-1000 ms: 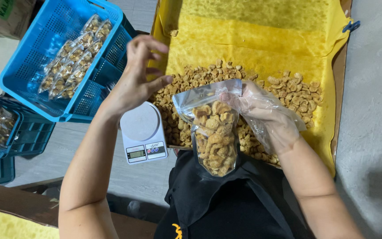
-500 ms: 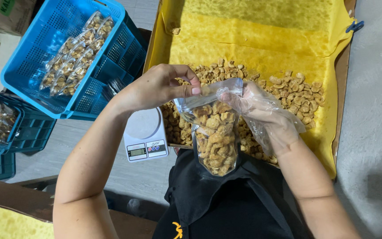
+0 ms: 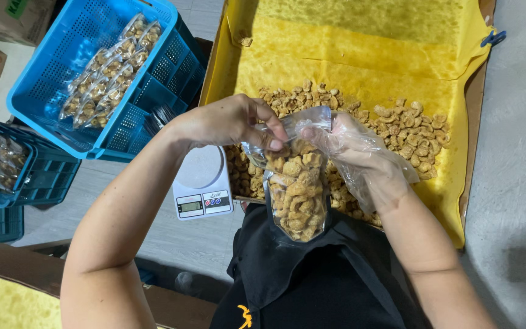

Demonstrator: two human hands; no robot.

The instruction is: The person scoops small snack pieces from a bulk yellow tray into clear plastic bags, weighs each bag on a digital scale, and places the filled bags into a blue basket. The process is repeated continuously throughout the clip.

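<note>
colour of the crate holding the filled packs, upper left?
Bright blue crate, perforated walls; clearest in the head view, upper left.

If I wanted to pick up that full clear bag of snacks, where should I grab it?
Probably by the flat top edge of the clear bag, pinched from both sides as the left hand and gloved right hand do: it hangs upright, and the bulging lower part is packed with brittle pieces.

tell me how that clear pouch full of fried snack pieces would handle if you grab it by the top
The clear pouch probably feels light for its size: its pieces look puffy and airy. It likely sags and swings, since the film crumples under the left hand and gloved right hand. The smooth plastic may slip, and a hard squeeze could crush the pieces.
</note>
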